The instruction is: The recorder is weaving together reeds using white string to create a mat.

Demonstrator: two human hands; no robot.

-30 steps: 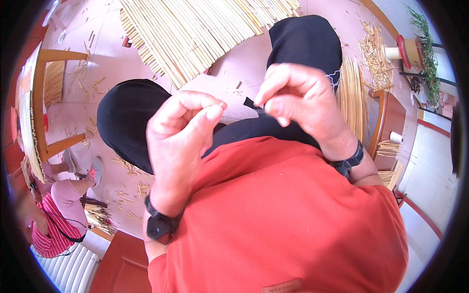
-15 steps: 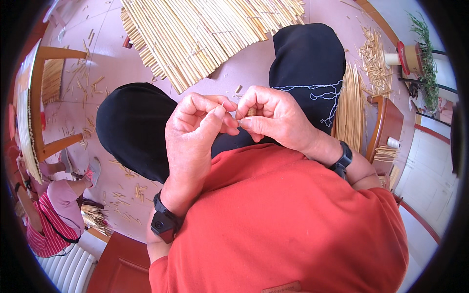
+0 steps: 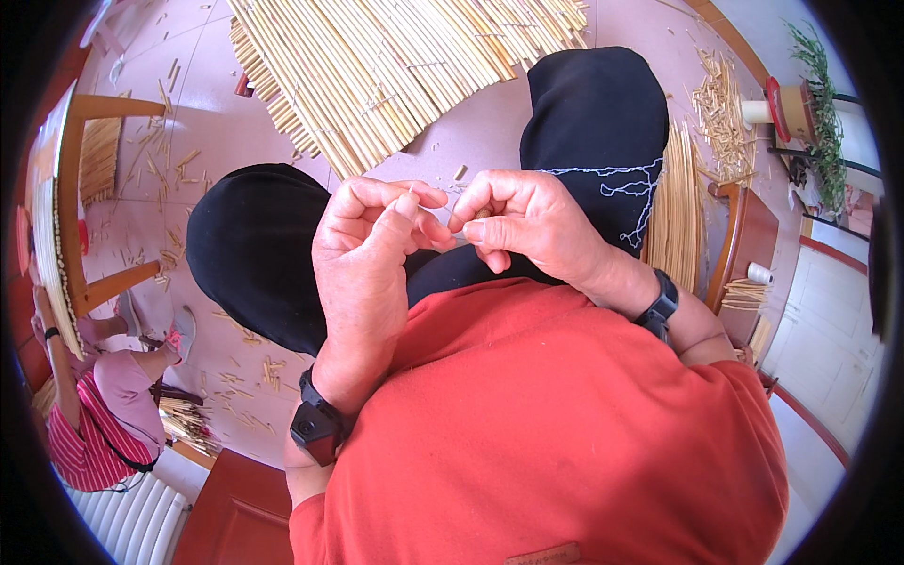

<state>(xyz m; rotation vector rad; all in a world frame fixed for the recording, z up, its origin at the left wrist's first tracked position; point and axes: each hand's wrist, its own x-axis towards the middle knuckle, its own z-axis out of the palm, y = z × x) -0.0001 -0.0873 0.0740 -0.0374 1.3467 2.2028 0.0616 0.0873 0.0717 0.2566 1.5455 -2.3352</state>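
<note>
Above my lap, my left hand (image 3: 363,235) and my right hand (image 3: 537,226) face each other with fingertips close. My left thumb and index finger pinch something very thin, only a pale tip showing. The right thumb presses against bent fingers, and what they grip is too small to name. A small brown ring-like piece (image 3: 484,215) shows between those right fingers, mostly covered. Pale bluish thread (image 3: 603,169) lies in loose loops over my right knee and passes behind the right hand. Past my knees spreads a mat of straw-coloured stalks (image 3: 377,80), with short stitches of thread across it.
Bundled stalks (image 3: 676,202) stand beside my right knee, near a wooden chair (image 3: 744,240) and a white thread spool (image 3: 759,274). Cut stalk pieces (image 3: 725,118) litter the floor. At left are a wooden frame (image 3: 85,202) and a person in a striped top (image 3: 85,438).
My left hand has shifted slightly left, and the gap between my fingertips has widened a little. The person at left has raised an arm toward the wooden frame.
</note>
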